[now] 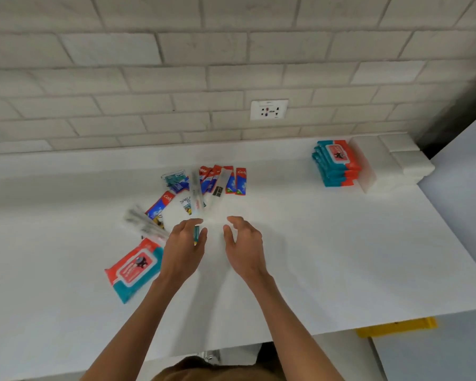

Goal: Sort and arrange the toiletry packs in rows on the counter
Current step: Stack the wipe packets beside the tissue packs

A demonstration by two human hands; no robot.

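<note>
My left hand (185, 244) is closed around a clear toothbrush pack (196, 204) that sticks up and away from the fingers, blurred. My right hand (241, 243) hovers beside it with fingers apart and nothing in it. Behind the hands lies a loose pile on the white counter (313, 243): several red-and-blue toothpaste boxes (232, 180), another toothpaste box (160, 206), a teal pack (173, 178) and more clear toothbrush packs (143, 224). A red-and-teal wipes pack (134, 269) lies alone left of my left hand. A neat stack of wipes packs (337, 163) stands at the back right.
White tissue packs (390, 160) are stacked against the wall right of the wipes stack. A wall socket (269, 109) sits in the tiled wall behind. The counter's front edge runs near my arms, with a yellow object (396, 327) below it at the right.
</note>
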